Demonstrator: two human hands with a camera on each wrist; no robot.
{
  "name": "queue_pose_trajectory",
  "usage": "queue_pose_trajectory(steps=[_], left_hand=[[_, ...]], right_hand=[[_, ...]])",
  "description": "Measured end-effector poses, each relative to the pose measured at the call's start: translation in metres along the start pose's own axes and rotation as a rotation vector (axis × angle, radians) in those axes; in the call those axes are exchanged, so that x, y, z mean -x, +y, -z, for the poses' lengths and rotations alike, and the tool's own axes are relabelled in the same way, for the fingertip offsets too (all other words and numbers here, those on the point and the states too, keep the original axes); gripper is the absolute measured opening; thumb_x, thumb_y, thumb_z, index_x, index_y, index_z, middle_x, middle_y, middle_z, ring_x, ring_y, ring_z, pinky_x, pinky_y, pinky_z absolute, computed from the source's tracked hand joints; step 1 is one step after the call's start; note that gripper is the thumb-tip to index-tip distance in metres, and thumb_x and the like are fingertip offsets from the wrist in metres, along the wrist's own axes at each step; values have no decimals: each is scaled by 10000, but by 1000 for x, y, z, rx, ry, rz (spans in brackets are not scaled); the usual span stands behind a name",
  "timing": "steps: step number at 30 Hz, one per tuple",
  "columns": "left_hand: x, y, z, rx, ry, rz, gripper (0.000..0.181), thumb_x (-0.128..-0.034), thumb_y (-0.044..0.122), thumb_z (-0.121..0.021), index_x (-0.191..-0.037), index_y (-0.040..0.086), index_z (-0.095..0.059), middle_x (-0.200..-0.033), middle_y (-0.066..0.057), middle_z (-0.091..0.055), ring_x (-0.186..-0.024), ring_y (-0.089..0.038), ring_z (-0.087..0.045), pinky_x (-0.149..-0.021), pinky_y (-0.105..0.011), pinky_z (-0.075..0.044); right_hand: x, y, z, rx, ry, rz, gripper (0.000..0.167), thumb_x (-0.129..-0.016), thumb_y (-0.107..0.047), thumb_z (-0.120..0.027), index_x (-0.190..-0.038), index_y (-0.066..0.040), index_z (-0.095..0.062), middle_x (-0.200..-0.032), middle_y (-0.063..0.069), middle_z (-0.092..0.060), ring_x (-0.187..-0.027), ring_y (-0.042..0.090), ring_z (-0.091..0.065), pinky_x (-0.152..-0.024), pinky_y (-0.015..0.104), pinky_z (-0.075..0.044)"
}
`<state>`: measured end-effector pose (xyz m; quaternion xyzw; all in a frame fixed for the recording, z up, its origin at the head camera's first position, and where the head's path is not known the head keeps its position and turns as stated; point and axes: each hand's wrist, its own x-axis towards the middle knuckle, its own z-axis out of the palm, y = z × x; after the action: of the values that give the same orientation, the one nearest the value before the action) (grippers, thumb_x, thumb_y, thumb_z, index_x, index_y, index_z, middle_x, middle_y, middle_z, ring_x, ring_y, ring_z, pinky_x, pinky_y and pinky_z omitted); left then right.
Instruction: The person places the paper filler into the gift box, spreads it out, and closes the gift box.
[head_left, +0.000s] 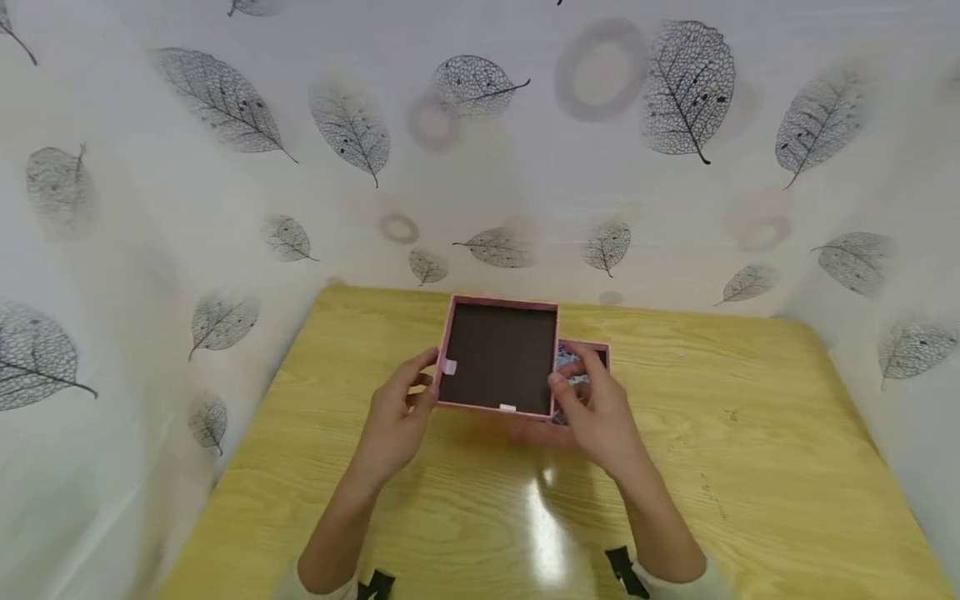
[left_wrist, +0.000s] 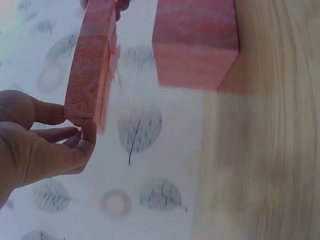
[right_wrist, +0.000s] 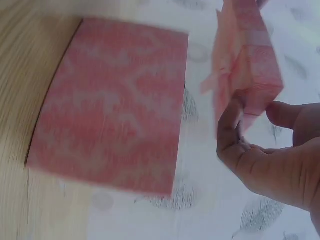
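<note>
Both hands hold up a pink patterned box lid (head_left: pixel 497 358), its dark inside turned toward the head camera. My left hand (head_left: pixel 396 418) pinches the lid's left side between thumb and fingers. At the lid's right side, my right hand (head_left: pixel 606 421) grips the edge the same way. A pink ribbon bow (right_wrist: pixel 216 80) shows on the lid's outer face in the right wrist view. Below and slightly right of the lid stands the pink box (right_wrist: pixel 110 107) on the table, apart from it. Bluish crinkled contents (head_left: pixel 564 357) show inside the box, mostly hidden by the lid and right hand.
The yellow wood-grain table (head_left: pixel 750 450) carries the box. A white wall covering (head_left: pixel 480 192) with leaf prints rises behind the table and along both sides. Black straps (head_left: pixel 626 572) lie by the sleeves at the bottom.
</note>
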<state>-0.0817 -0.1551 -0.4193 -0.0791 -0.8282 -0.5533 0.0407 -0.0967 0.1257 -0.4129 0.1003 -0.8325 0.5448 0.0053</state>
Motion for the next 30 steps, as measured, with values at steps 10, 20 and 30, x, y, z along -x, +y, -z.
queue_pose_trajectory(steps=[10,20,30], left_hand=[[-22,15,-43,203,-73,-99,531,-1099,152,-595,-1609,102,-456,-1459,-140,-518,-1306,-360,-591,-1042,-446,-560],[-29,10,-84,337,-142,-98,431,-1166,423,-310,-1314,22,-370,-1742,-146,-202,-1607,-243,-211,-1282,-412,-227],[-47,-13,-124,101,-164,-91,737,-1105,171,-434,-1709,103,-16,-1776,9,52,-1624,-155,29,-1313,-442,-44]], right_hand=[[12,20,44,46,117,90,520,-1124,-132,-522,-1634,-169,-425,-1426,194,-600,-1167,368,-656,-900,124,-504],[22,27,50,-619,100,-23,497,-1164,-442,-312,-1299,21,-430,-1462,157,-435,-1375,228,-498,-1111,227,-426],[4,64,26,-505,96,-43,609,-1053,94,-484,-1595,-24,-231,-1758,93,-147,-1628,217,-119,-1097,156,-422]])
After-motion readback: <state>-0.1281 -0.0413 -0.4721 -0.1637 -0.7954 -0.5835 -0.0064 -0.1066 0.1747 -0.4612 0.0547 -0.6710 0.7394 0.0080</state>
